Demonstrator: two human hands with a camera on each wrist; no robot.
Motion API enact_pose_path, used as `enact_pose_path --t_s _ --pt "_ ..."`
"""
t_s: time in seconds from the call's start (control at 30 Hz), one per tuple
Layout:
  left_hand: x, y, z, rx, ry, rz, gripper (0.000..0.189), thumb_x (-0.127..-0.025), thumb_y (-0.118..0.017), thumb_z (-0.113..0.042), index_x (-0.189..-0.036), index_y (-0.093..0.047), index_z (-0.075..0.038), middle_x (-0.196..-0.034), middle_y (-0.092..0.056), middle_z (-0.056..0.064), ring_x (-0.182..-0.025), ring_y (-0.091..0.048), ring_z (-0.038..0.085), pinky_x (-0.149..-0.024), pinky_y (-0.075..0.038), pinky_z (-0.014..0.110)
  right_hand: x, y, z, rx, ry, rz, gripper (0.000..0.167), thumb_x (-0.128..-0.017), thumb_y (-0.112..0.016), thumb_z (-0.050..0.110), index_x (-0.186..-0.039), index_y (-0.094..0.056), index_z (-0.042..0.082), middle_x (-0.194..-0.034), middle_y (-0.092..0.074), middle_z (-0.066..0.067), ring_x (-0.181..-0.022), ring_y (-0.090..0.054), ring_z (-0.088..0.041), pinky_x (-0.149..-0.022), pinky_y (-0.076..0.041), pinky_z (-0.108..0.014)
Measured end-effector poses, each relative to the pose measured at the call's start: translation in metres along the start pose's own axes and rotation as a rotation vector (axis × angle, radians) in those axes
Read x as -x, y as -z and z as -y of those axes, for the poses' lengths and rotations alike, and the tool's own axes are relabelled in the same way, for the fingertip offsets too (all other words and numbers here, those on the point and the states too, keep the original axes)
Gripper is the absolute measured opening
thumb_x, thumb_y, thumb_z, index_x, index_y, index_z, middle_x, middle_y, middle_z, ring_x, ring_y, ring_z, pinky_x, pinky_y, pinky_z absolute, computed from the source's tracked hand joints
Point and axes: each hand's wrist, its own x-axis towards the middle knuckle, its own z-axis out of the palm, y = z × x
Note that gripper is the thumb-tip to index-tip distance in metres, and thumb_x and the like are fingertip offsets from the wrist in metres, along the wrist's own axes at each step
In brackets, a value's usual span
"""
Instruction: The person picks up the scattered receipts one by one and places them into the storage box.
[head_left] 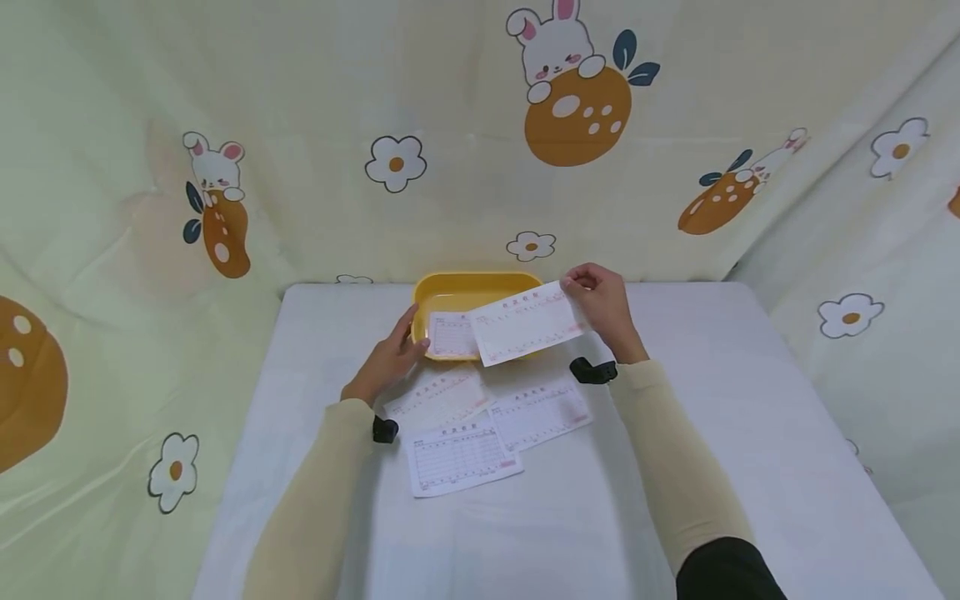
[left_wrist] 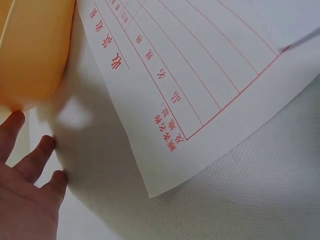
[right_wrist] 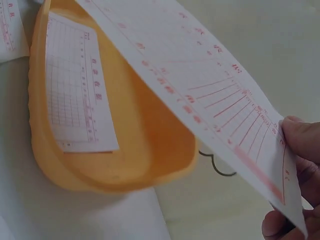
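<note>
My right hand (head_left: 602, 304) pinches the right end of a printed receipt slip (head_left: 528, 323) between thumb and fingers. The slip is raised and tilted over the right part of a yellow plastic tray (head_left: 450, 284). At the tray's left front corner, my left hand (head_left: 387, 360) holds the rim, thumb toward the front. Its fingertips show close by the tray's outer wall in the left wrist view. Another receipt slip (right_wrist: 80, 85) lies inside the tray, partly covered in the head view by the raised one.
Three loose receipt slips overlap on the white table before the tray: a left one (head_left: 442, 396), a right one (head_left: 542, 414) and a front one (head_left: 463, 458). A curtain (head_left: 450, 217) with rabbits and flowers hangs right behind the table.
</note>
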Motion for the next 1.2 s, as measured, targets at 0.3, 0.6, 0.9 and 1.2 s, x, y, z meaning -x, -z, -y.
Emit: enact_pose_path --t_s 0.3,0.6,0.9,1.2 --pt "0.001 0.001 -0.001 -0.018 0.011 -0.006 0.078 -0.110 -0.058 -0.046 -0.171 -0.009 -0.050 -0.176 -0.026 0.003 -0.162 -0.021 0.034 -0.128 -0.019 0.061 -0.009 -0.030 0.005 -0.007 -0.022 -0.010 0.017 -0.107 -0.067 0.010 -0.114 -0.070 -0.006 -0.107 -0.070 -0.021 -0.095 -0.059 -0.028 -0.080 -0.049 -0.027" --pt "0.000 0.001 0.000 -0.013 -0.009 -0.018 0.076 -0.110 -0.058 -0.048 -0.170 -0.010 -0.052 -0.176 -0.027 0.002 -0.161 -0.022 0.035 -0.127 -0.020 0.063 -0.013 -0.056 0.017 -0.098 -0.060 -0.095 0.019 -0.108 -0.067 0.012 -0.114 -0.070 -0.005 -0.106 -0.069 -0.019 -0.090 -0.058 -0.026 -0.078 -0.050 -0.023" --pt "0.002 -0.002 0.000 -0.031 -0.032 -0.026 0.078 -0.110 -0.058 -0.049 -0.172 -0.010 -0.047 -0.176 -0.026 0.001 -0.161 -0.023 0.036 -0.126 -0.022 0.063 -0.005 -0.087 0.019 -0.053 -0.049 -0.119 0.015 -0.106 -0.068 0.010 -0.106 -0.071 -0.004 -0.097 -0.070 -0.019 -0.081 -0.056 -0.026 -0.070 -0.047 -0.029" --pt "0.005 0.001 0.003 -0.024 -0.047 -0.027 0.076 -0.111 -0.057 -0.047 -0.172 -0.011 -0.047 -0.176 -0.026 0.000 -0.161 -0.023 0.036 -0.128 -0.020 0.061 0.000 -0.109 0.020 0.026 0.002 -0.109 0.013 -0.105 -0.069 0.010 -0.102 -0.070 -0.003 -0.095 -0.070 -0.019 -0.084 -0.060 -0.031 -0.073 -0.049 -0.035"
